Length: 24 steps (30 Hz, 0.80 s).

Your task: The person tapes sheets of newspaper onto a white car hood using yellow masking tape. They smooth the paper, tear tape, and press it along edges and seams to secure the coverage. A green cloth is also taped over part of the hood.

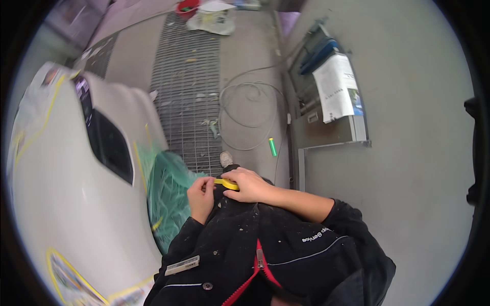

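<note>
My right hand (250, 186) grips a roll of yellow masking tape (232, 184) in front of my body. With closed fingers, my left hand (200, 196) pinches the loose end of the tape, and a short strip runs between the two hands. To the left stands a white car body (76, 168) with a dark side window (108, 140). Green plastic film (171, 191) covers part of its side, edged with yellow tape. More taped masking sheet (71, 278) lies on the car at the lower left.
A metal floor grating (186, 92) runs ahead, with scraps on it. A grey hose (250, 84) lies coiled beside it, near a green cylinder (272, 147). Papers (337, 89) hang at a wall box on the right. A red bucket (187, 7) and a white bag (212, 20) are far off.
</note>
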### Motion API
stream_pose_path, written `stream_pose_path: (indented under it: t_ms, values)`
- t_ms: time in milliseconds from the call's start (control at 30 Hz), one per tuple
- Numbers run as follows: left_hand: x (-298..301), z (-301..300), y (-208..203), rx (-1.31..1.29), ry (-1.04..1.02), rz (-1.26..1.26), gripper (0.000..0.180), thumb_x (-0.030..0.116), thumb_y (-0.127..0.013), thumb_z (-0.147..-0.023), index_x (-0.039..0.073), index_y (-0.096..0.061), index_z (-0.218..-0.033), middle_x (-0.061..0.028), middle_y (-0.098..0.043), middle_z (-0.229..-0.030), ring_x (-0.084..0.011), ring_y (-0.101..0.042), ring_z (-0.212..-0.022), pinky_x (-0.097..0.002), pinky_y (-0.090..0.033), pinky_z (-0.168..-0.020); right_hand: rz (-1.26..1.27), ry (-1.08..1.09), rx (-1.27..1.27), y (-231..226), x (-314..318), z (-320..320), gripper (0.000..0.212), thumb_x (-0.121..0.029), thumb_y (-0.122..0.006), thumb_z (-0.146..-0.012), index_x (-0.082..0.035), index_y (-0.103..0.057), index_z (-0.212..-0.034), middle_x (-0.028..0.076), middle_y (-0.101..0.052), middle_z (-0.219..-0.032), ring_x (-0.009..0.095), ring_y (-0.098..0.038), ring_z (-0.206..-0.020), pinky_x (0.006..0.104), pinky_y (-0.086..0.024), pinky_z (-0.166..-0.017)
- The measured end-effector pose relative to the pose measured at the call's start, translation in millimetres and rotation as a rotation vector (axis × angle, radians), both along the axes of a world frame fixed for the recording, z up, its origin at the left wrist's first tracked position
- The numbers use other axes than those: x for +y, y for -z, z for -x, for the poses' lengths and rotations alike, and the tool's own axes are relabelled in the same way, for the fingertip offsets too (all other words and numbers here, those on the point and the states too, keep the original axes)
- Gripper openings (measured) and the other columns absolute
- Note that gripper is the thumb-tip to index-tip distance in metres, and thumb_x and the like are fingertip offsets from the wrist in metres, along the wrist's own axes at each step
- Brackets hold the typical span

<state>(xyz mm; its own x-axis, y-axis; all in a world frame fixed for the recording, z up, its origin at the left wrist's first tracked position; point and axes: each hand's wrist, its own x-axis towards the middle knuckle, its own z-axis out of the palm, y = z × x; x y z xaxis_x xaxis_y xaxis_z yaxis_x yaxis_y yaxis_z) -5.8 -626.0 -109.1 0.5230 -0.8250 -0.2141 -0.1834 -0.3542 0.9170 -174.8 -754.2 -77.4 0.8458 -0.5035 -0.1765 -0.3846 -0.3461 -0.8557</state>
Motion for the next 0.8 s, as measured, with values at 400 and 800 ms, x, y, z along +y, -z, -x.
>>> stream_pose_path:
  t_ms: [400, 800]
  values:
    - [-121.5, -132.1, 48.8, 0.195, 0.191, -0.333, 0.035, 0.019, -0.058, -0.106, -0.004, -0.063, -0.133, -0.0105, -0.074, -0.111, -0.0130, -0.068, -0.088, -0.0266, -0.052, -0.080, -0.080, 0.510, 0.067, 79.2, -105.3, -17.2, 0.021, -0.008, -0.071, -0.071, -0.006, -0.067, -0.092, 0.016, -0.069, -0.093, 0.040, -0.067, -0.093, 0.0499, -0.054, -0.081]
    - [-40.2, -43.9, 242.6, 0.110, 0.177, -0.869, 0.023, 0.011, -0.066, -0.100, -0.002, -0.068, -0.119, -0.0103, -0.072, -0.093, -0.0162, -0.069, -0.082, -0.0297, -0.054, -0.077, -0.384, 0.452, 1.072, 575.4, -170.0, 132.6, 0.045, -0.017, -0.067, -0.082, -0.017, -0.070, -0.127, 0.022, -0.063, -0.130, 0.040, -0.066, -0.115, 0.0493, -0.055, -0.097]
